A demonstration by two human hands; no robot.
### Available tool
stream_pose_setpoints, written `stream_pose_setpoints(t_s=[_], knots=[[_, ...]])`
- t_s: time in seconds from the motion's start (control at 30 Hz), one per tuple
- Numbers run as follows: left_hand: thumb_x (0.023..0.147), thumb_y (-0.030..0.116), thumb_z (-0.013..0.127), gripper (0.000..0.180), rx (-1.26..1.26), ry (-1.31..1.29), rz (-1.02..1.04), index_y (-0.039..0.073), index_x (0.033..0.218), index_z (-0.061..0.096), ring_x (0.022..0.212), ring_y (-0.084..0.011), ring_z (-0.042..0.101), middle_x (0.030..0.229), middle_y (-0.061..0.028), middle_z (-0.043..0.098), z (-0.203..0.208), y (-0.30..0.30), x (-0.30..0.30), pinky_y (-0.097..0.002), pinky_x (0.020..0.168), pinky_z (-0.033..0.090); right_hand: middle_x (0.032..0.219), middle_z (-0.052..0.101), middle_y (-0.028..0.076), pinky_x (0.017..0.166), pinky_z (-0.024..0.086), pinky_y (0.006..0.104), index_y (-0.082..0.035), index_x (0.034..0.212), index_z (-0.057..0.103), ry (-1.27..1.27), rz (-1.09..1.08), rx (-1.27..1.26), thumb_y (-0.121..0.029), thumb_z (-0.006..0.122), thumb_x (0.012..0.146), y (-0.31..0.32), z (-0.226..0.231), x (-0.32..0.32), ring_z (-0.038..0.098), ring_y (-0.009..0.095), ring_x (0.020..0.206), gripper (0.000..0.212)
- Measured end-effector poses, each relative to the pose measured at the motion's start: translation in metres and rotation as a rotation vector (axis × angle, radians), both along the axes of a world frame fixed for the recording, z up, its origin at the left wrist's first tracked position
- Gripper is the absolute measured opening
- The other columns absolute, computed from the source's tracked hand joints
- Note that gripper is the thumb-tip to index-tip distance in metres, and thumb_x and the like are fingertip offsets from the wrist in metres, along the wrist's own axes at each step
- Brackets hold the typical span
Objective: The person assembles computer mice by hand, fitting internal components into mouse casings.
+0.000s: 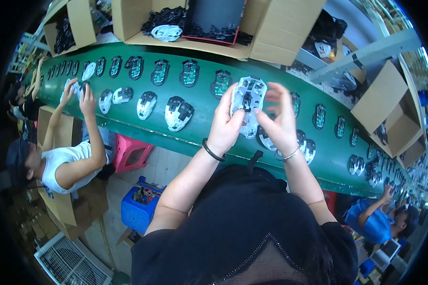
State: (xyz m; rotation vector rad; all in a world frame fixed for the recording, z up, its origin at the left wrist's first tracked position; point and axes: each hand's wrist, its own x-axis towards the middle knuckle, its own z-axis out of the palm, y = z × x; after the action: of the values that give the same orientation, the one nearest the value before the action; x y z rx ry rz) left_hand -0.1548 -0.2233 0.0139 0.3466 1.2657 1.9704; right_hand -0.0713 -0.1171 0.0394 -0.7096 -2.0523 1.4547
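A white computer mouse shell (250,86) is held above the green belt, its hollow inside facing up and a black part (247,101) seated in its middle. My left hand (225,124) grips the shell along its left side, thumb over the lower edge. At the right side, my right hand (284,124) is spread and a little blurred; its thumb is at the shell's edge, and I cannot tell whether it touches. Just left of the shell lies a black mouse base with a green circuit board (221,83). White and black mice (309,151) lie partly hidden beneath my right hand.
The green conveyor belt (161,128) carries rows of mouse bases (189,72) and white-and-black mice (179,114). Cardboard boxes (285,28) stand along its far side. Co-workers sit at left (71,161) and right (375,218). A blue stool (139,209) stands behind.
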Motion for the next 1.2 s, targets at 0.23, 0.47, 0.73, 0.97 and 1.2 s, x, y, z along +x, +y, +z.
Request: stream_pose_setpoints(t_s=[0.23,0.47,0.73,0.97,1.2], knots=[[0.075,-0.006,0.04,0.056,-0.003,0.346,-0.104,-0.002,0.13,0.035,0.113,-0.0187,0.047,0.121,-0.0118,0.048,-0.018,0.044,0.029,-0.0296,0.098,0.036,0.094,0.06,0.008,0.074,0.048,0.0275,0.0,0.111,0.051,0.192,-0.076,-0.176,-0.003,0.063,0.071,0.025,-0.048,0.032,0.058,0.013,0.083,0.042],[0.08,-0.006,0.039,0.055,-0.083,0.01,-0.354,0.007,0.133,0.031,0.103,-0.0164,0.054,0.12,-0.0072,0.049,-0.066,0.104,0.09,-0.0263,0.075,0.05,0.083,0.061,0.005,0.067,0.048,0.0241,0.002,0.111,0.053,0.13,-0.193,-0.374,-0.003,0.063,0.069,0.071,-0.098,0.107,0.057,0.009,0.075,0.044],[0.085,0.018,0.06,0.058,-0.457,0.382,-0.714,0.012,0.135,0.033,0.1,-0.022,0.055,0.125,-0.0182,0.045,-0.124,0.101,0.104,-0.0337,0.079,0.048,0.086,0.056,0.011,0.073,0.047,0.0341,-0.008,0.105,0.062,-0.744,-0.904,0.6,-0.005,0.068,0.066,0.194,-0.127,0.329,0.054,0.025,0.08,0.04],[0.088,0.006,0.05,0.023,-0.517,0.397,-0.558,0.003,0.11,0.056,0.081,-0.012,0.059,0.097,-0.0073,0.062,-0.114,0.085,0.073,-0.0242,0.07,0.048,0.104,0.051,0.013,0.082,0.043,0.0389,-0.014,0.12,0.054,-1.034,-0.922,0.789,-0.018,0.07,0.071,0.2,-0.211,0.374,0.05,0.031,0.096,0.051],[0.085,0.002,0.048,0.022,-0.356,0.199,-0.529,0.005,0.105,0.056,0.079,-0.0108,0.057,0.09,-0.0031,0.06,-0.121,0.075,0.081,-0.024,0.064,0.047,0.115,0.055,0.021,0.092,0.043,0.0381,-0.002,0.127,0.047,-0.42,-0.442,0.167,-0.012,0.067,0.072,0.13,-0.216,0.308,0.054,0.031,0.107,0.059]])
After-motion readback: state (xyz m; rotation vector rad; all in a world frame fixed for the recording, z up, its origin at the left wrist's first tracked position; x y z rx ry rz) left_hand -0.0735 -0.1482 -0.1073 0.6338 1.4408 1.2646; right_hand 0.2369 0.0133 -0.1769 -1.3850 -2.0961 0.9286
